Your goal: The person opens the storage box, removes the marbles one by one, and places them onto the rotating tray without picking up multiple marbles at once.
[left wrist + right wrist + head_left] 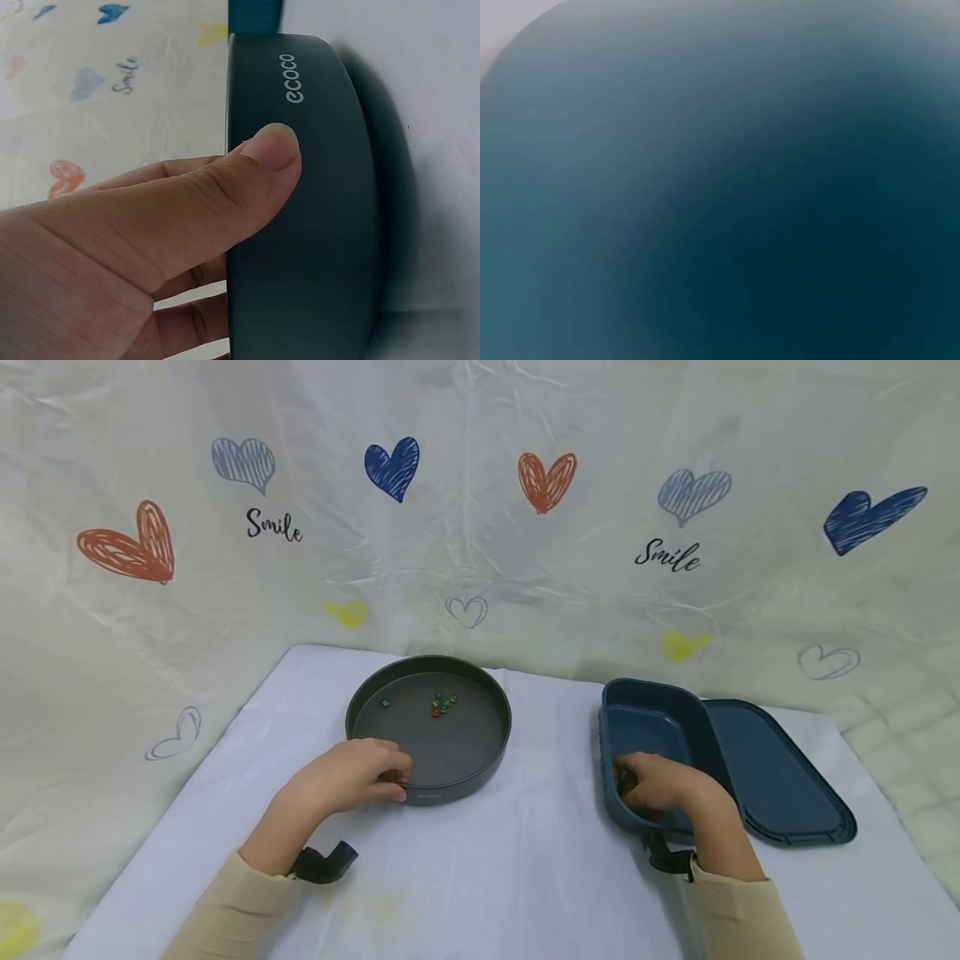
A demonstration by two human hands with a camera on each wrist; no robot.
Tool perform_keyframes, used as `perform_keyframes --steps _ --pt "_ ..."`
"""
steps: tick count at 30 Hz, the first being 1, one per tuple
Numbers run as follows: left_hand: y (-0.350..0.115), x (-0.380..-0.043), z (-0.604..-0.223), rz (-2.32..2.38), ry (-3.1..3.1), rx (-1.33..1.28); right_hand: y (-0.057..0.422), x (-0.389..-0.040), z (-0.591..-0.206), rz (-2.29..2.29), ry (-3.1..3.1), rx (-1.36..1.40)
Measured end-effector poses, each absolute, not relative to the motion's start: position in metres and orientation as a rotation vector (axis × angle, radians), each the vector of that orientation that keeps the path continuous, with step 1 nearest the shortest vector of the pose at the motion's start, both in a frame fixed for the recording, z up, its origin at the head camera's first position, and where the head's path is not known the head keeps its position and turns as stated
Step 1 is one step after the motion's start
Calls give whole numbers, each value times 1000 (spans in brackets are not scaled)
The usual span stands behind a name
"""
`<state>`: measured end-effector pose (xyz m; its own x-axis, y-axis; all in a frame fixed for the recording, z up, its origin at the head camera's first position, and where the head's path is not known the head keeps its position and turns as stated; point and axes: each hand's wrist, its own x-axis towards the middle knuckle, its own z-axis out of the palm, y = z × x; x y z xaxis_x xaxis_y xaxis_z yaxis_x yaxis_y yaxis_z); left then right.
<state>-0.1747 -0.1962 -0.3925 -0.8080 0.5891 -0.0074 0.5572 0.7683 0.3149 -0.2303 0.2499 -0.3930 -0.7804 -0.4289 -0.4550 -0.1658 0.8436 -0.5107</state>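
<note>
My left hand (358,774) grips the near left rim of a round dark grey pan (480,781). In the left wrist view its thumb (271,154) presses the outer wall (315,225) below the "ecoco" lettering, with the other fingers over the rim. Several small marbles (445,702), mostly green, lie in the pan, one apart on the left. Reaching down into a deep blue container (652,727), my right hand (660,782) has its fingers bent near the left wall; I cannot tell what they hold. The right wrist view shows only blurred blue container wall (577,187).
A flat blue lid (780,777) lies to the right of the container, partly behind its edge. A white cloth (525,877) covers the table. Behind it hangs a pale sheet (480,568) printed with hearts and "Smile". Each wrist wears a black strap mount (324,864).
</note>
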Motion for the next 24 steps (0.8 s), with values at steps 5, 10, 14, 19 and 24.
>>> perform_keyframes --steps 5,10,14,19,24 --pt "-196 -175 -393 457 2857 941 249 -230 -395 -606 2416 -410" --pt "-197 -175 -394 453 2859 938 247 -230 -395 -585 2423 -433" --pt "-197 -174 -393 453 2861 933 246 -230 -395 -576 2437 -447" --pt "-196 -173 -390 465 2858 936 247 -230 -394 -549 2491 -472" --pt "-196 -173 -389 461 2860 937 250 -232 -391 -545 2543 -530"
